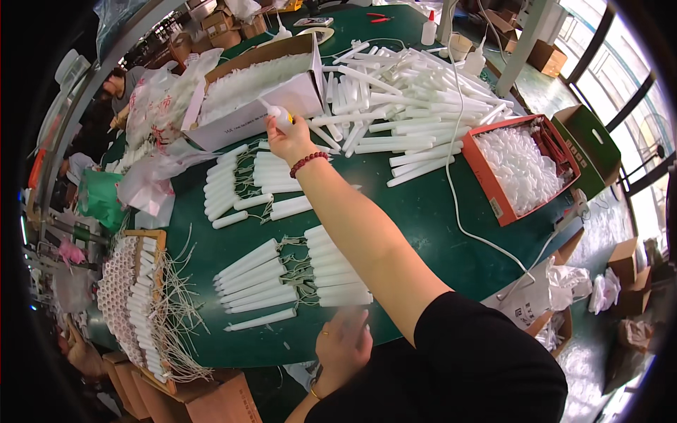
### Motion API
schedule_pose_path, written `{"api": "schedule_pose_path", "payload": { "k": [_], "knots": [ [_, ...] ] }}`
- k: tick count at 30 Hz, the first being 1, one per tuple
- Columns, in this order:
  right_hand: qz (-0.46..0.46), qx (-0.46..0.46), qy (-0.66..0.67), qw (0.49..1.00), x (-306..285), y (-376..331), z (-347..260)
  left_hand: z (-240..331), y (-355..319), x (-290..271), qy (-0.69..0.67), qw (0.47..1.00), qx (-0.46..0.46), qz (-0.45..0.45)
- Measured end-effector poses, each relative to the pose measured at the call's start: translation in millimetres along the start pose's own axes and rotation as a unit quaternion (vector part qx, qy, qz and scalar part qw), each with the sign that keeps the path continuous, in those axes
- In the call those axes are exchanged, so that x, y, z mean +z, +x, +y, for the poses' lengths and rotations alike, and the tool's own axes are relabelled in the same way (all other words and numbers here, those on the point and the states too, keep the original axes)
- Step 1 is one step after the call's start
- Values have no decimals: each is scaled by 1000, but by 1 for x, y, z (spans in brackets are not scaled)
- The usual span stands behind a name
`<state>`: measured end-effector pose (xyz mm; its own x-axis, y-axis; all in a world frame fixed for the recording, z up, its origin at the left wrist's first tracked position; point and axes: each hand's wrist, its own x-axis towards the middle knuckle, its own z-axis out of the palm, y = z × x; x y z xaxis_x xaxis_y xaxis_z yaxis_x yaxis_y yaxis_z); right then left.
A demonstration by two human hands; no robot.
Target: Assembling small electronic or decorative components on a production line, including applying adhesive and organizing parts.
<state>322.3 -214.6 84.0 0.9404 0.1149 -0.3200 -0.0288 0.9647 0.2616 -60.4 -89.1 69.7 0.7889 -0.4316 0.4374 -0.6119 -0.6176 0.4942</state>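
Observation:
My right arm reaches across the green table. My right hand (290, 141), with a beaded bracelet at its wrist, is closed round a small white squeeze bottle (280, 116) with a pointed nozzle, beside the long open box. At the near edge is my left hand (343, 345), just below the end of a row of white sticks; its fingers are smeared by motion. White candle-shaped sticks (257, 278) lie side by side in the near group, their thin wires running to thicker white tubes (338, 275). A second wired group (224, 187) lies farther off, partly behind my forearm.
A big pile of white tubes (423, 99) covers the far right. A red box (486, 176) holds small translucent pieces. The long white box (247, 116) stands at the back left. A wooden-edged tray (161, 247) of wired parts sits left. A white cable (462, 127) crosses the right side.

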Motion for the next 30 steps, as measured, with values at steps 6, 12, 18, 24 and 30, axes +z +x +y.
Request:
{"api": "schedule_pose_path", "payload": {
  "k": [6,12,18,24,30],
  "knots": [
    [12,23,66,997,5,6,-4,2,-2,-7,-6,1000,-4,3],
    [-7,89,86,992,8,-21,-34,6,1,-13,-21,999,-32,-19],
    [-24,63,-59,996,4,-51,-45,-2,2,-13,-68,997,0,-33],
    [-142,30,-729,669,-9,-223,-21,-41,7,-73,-65,997,-26,42],
    [-337,-210,-903,166,-71,-336,-19,-75,15,-92,23,997,-72,-18]
  ]
}}
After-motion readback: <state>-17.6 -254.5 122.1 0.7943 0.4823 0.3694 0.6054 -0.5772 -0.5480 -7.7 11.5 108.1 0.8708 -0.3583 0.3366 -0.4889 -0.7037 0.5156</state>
